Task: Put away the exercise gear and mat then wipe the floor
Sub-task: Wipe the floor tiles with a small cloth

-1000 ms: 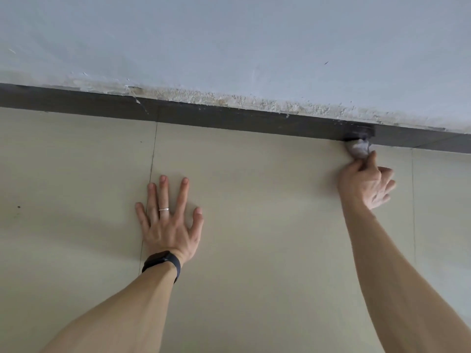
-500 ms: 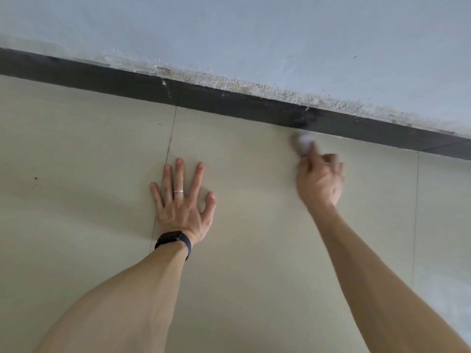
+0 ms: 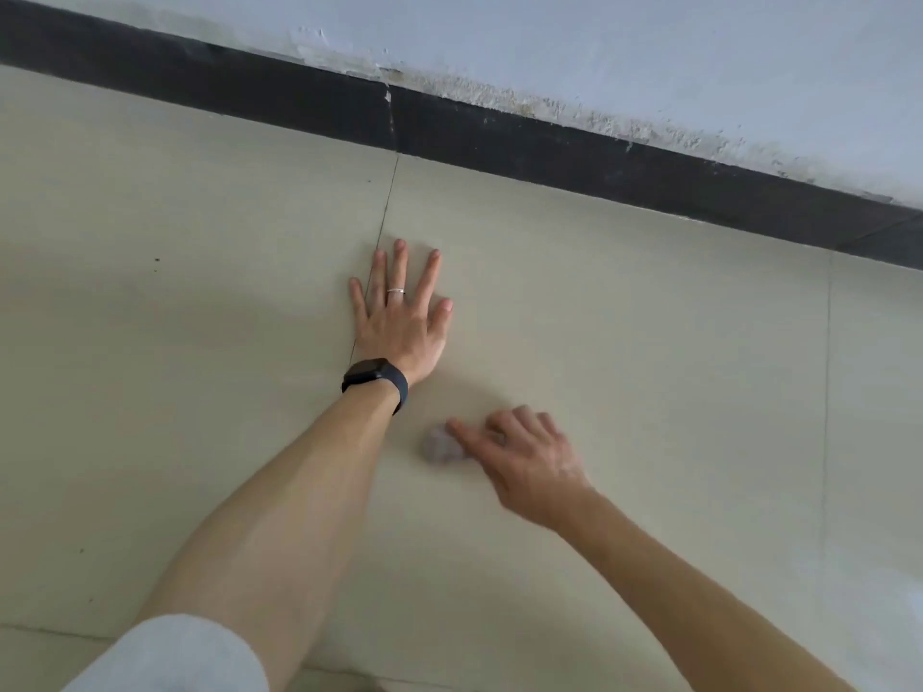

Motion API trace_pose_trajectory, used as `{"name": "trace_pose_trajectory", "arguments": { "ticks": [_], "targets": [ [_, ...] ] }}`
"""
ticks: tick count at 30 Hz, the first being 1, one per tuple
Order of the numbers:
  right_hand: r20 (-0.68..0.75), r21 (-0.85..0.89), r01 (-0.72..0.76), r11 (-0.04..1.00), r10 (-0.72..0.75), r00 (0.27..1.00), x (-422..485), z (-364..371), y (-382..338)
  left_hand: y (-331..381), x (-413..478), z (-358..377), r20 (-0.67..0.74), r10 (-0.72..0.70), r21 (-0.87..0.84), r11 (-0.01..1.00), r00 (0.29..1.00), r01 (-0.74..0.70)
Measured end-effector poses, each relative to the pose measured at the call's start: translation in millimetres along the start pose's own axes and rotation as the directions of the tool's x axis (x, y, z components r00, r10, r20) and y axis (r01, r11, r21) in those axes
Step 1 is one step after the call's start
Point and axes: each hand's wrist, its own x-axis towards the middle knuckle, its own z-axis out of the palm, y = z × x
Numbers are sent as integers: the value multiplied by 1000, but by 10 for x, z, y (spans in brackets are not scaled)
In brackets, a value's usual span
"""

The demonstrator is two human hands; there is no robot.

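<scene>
We were on the wiping step. Our left hand (image 3: 402, 324) lay flat on the beige floor tile (image 3: 649, 352) with fingers spread across a grout line (image 3: 385, 207), bracing us. Our right hand (image 3: 524, 462), blurred by motion, had its fingers curled on a small crumpled wipe (image 3: 440, 446). The forefinger ran along the top and pressed the wipe to the tile just right of the left forearm. To do this well, we judged, the wad needed steady downward pressure and close, overlapping strokes, being so small, and a turn to a fresh face once soiled. Half a second before, the wipe had been up against the black skirting board (image 3: 549, 152). It had since been drawn back toward us, while the left hand stayed planted.
</scene>
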Motion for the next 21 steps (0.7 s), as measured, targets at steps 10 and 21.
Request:
{"name": "trace_pose_trajectory", "arguments": {
  "ticks": [10, 21],
  "targets": [
    [106, 141, 166, 976, -181, 978, -631, 339, -1480, -1130, -1639, 134, -189, -157, -61, 987, 969, 148],
    [-15, 150, -482, 863, 489, 872, 250, 247, -1210, -1461, -2194, 187, 60, -213, -19, 977, 975, 214]
  ]
}}
